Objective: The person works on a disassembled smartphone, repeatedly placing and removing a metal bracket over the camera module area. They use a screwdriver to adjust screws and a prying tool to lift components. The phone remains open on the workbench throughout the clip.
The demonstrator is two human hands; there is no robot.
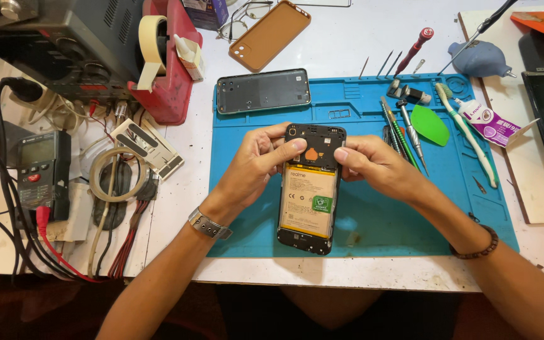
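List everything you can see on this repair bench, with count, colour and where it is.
opened phone: one, black with yellow battery, held over the mat centre
work mat: one, blue, bench centre
phone back cover: one, dark grey, mat's top left corner
phone case: one, tan, above the mat
plastic pick: one, green, right part of mat
toothbrush: one, white and green, right of pick
screwdriver: one, red handle, top right
air blower: one, grey-blue, top right
tape roll: one, cream, on red dispenser
multimeter: one, black, far left
left hand: grip on phone's left edge
right hand: grip on phone's right edge
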